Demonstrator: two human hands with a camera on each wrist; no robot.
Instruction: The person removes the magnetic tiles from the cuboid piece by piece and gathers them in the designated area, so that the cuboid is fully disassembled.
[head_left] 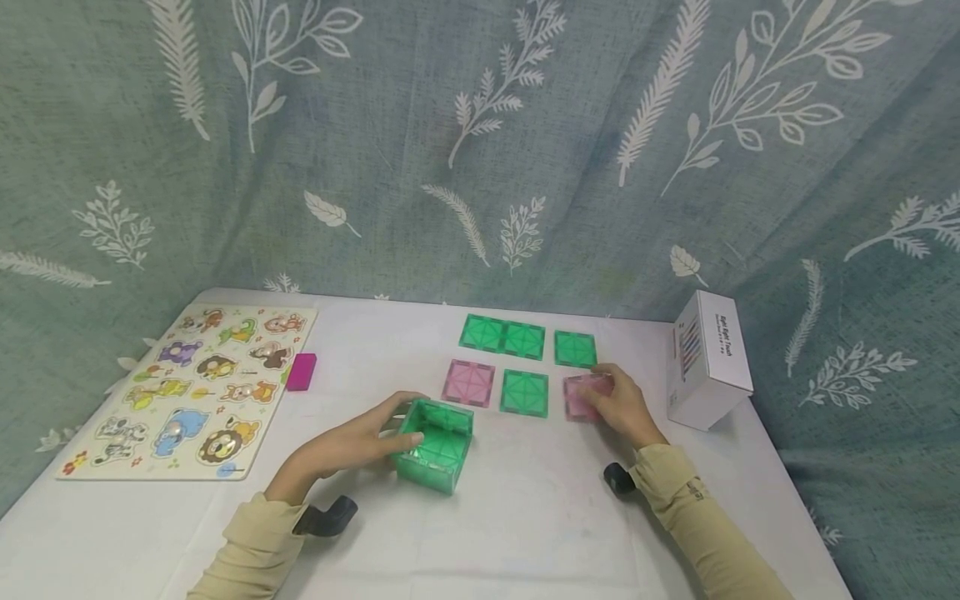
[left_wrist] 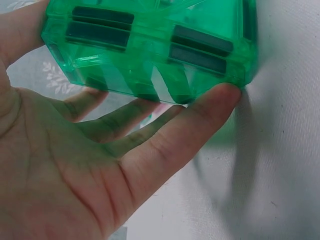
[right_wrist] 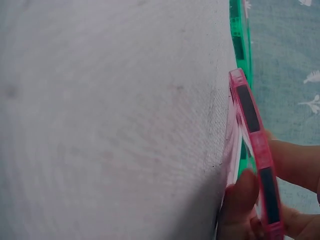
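Observation:
An open-topped box of green translucent tiles (head_left: 432,467) stands on the white table, its near side facing the viewer. Around its left side curl the thumb and fingers of my left hand (head_left: 367,437); the left wrist view shows them against the green wall (left_wrist: 150,55) with its dark magnet strips. At the right end of the tile rows, my right hand (head_left: 621,406) pinches a pink square tile (head_left: 577,398). In the right wrist view that pink tile (right_wrist: 258,150) is tilted up off the cloth between thumb and fingers (right_wrist: 300,162).
Flat green tiles (head_left: 502,337) (head_left: 575,349) (head_left: 524,393) and a pink tile (head_left: 468,383) lie near the back. An animal puzzle board (head_left: 255,358) is at the left with a magenta block (head_left: 302,372) beside it. A white carton (head_left: 708,362) stands at the right.

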